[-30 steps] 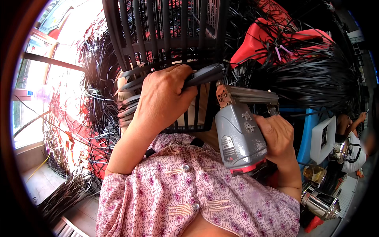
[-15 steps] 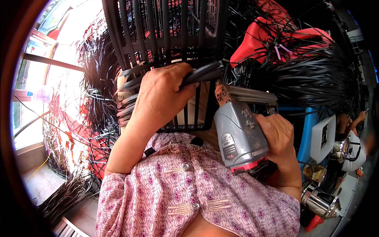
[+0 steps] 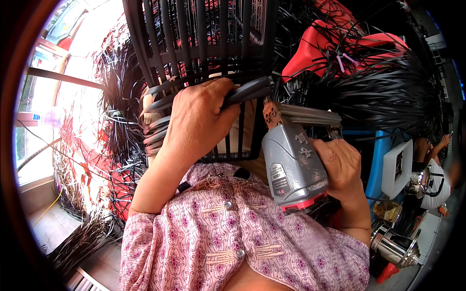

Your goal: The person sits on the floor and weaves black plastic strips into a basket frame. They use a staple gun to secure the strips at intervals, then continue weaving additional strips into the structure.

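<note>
Only slightly displaced from the earlier frames are the black slatted frame (image 3: 224, 34), upper centre, and the nail gun (image 3: 293, 162), right of centre; both lie a touch farther left. Left hand (image 3: 201, 114), at centre: closed around flat black strips (image 3: 250, 90), whose ends point right. Right hand (image 3: 342, 167): wrapped around the gun's handle, its nose just below the strip ends; contact cannot be told. Upper right: loose strips (image 3: 383, 99) beside a red plastic piece (image 3: 306, 51). Lower right: a shiny metal pot (image 3: 393, 247).
</note>
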`<action>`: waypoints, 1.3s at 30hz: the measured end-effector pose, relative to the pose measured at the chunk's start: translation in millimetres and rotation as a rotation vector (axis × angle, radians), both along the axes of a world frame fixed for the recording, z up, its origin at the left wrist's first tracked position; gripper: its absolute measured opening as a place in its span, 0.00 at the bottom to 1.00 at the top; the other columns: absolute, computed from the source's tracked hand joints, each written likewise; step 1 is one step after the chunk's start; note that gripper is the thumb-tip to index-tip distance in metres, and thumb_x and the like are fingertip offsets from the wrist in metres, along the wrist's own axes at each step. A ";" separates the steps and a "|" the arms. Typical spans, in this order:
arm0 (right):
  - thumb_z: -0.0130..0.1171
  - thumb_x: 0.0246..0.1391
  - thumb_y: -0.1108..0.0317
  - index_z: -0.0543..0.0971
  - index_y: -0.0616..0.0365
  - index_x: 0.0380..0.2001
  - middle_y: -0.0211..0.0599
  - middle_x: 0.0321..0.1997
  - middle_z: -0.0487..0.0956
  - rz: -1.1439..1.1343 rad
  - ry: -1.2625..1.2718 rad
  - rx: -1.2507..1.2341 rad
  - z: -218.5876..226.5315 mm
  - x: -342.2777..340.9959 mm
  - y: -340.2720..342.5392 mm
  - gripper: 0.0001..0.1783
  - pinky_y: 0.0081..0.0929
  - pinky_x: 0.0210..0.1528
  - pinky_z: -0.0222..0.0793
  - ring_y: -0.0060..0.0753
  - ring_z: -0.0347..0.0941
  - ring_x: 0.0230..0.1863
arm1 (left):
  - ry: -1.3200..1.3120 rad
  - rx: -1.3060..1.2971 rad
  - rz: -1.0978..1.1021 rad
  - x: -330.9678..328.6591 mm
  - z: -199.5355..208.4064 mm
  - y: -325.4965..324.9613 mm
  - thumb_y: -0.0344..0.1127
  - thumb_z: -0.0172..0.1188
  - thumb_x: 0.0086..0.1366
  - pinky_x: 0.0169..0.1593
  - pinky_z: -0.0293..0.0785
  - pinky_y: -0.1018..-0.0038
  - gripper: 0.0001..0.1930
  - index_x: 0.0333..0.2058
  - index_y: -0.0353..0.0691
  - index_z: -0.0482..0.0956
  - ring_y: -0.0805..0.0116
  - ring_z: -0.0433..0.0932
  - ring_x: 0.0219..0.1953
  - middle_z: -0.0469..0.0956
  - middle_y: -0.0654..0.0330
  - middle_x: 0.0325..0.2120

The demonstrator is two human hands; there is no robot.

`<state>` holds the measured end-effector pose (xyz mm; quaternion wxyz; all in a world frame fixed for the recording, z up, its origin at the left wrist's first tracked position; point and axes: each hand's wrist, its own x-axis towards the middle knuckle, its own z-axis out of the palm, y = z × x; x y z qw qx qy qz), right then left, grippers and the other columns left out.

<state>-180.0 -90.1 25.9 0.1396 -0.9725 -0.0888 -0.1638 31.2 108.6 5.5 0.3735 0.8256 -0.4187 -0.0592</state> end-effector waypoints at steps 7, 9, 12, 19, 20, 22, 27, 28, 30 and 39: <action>0.69 0.41 0.69 0.72 0.65 0.50 0.39 0.27 0.76 -0.001 0.014 -0.001 2.3 0.4 0.4 0.31 0.35 0.23 0.64 0.39 0.71 0.21 | -0.022 -0.016 -0.010 0.2 -0.8 0.2 0.31 0.60 0.52 0.36 0.73 0.57 0.09 0.33 0.35 0.78 0.45 0.78 0.33 0.78 0.48 0.27; 0.69 0.41 0.69 0.72 0.65 0.50 0.39 0.26 0.76 -0.005 0.016 -0.002 3.1 0.4 0.8 0.31 0.35 0.23 0.64 0.39 0.72 0.21 | -0.013 -0.030 -0.014 0.1 -1.1 -0.2 0.31 0.61 0.52 0.36 0.73 0.57 0.09 0.33 0.35 0.78 0.45 0.79 0.33 0.78 0.48 0.27; 0.69 0.41 0.69 0.72 0.65 0.50 0.39 0.26 0.76 -0.010 0.005 -0.005 1.6 0.1 0.7 0.30 0.35 0.23 0.64 0.39 0.72 0.21 | -0.039 -0.004 0.002 -1.0 -1.7 -0.1 0.31 0.61 0.52 0.36 0.73 0.58 0.10 0.33 0.35 0.78 0.46 0.79 0.34 0.79 0.49 0.27; 0.70 0.41 0.68 0.73 0.64 0.50 0.39 0.26 0.76 -0.008 0.005 -0.002 2.6 1.1 1.8 0.30 0.34 0.23 0.64 0.40 0.71 0.21 | -0.017 -0.007 -0.008 -0.3 -1.4 0.5 0.31 0.61 0.52 0.37 0.74 0.58 0.10 0.34 0.35 0.79 0.46 0.79 0.34 0.79 0.49 0.27; 0.70 0.41 0.68 0.73 0.64 0.50 0.39 0.26 0.76 -0.006 0.004 -0.002 3.1 1.5 2.1 0.30 0.34 0.23 0.64 0.40 0.72 0.21 | -0.014 -0.011 -0.009 0.0 -2.3 0.5 0.31 0.61 0.52 0.37 0.74 0.58 0.10 0.34 0.35 0.79 0.46 0.79 0.34 0.79 0.49 0.27; 0.70 0.41 0.68 0.73 0.64 0.50 0.39 0.26 0.76 -0.009 0.018 -0.005 5.4 1.6 2.6 0.30 0.34 0.23 0.64 0.40 0.72 0.21 | -0.007 -0.014 -0.009 0.2 -3.4 -0.2 0.31 0.61 0.52 0.36 0.74 0.58 0.10 0.34 0.35 0.79 0.46 0.79 0.34 0.79 0.49 0.27; 0.70 0.41 0.68 0.73 0.65 0.50 0.39 0.26 0.76 -0.012 0.018 -0.001 6.2 1.9 2.3 0.30 0.34 0.23 0.64 0.40 0.72 0.21 | 0.004 -0.011 -0.003 -0.7 -3.0 -0.2 0.31 0.61 0.52 0.36 0.73 0.58 0.10 0.34 0.35 0.79 0.46 0.79 0.33 0.79 0.49 0.27; 0.70 0.41 0.68 0.73 0.65 0.50 0.39 0.26 0.76 -0.014 0.018 -0.001 5.8 1.1 1.8 0.30 0.34 0.23 0.64 0.40 0.72 0.21 | 0.006 -0.016 -0.006 -0.7 -3.0 -0.3 0.31 0.61 0.52 0.36 0.73 0.58 0.10 0.34 0.35 0.79 0.46 0.79 0.33 0.79 0.49 0.27; 0.70 0.41 0.68 0.73 0.65 0.50 0.39 0.26 0.76 -0.014 0.017 0.002 5.6 0.8 1.5 0.30 0.34 0.23 0.64 0.40 0.72 0.21 | 0.010 -0.026 -0.009 -0.5 -3.3 -0.5 0.31 0.61 0.52 0.36 0.73 0.58 0.10 0.34 0.35 0.79 0.46 0.79 0.33 0.79 0.49 0.27; 0.69 0.40 0.69 0.74 0.65 0.48 0.40 0.25 0.76 -0.022 0.044 -0.006 9.8 2.5 5.0 0.28 0.35 0.24 0.65 0.41 0.73 0.21 | -0.017 -0.029 -0.016 0.7 -4.2 0.2 0.31 0.61 0.52 0.36 0.73 0.58 0.10 0.33 0.34 0.78 0.46 0.79 0.33 0.78 0.49 0.27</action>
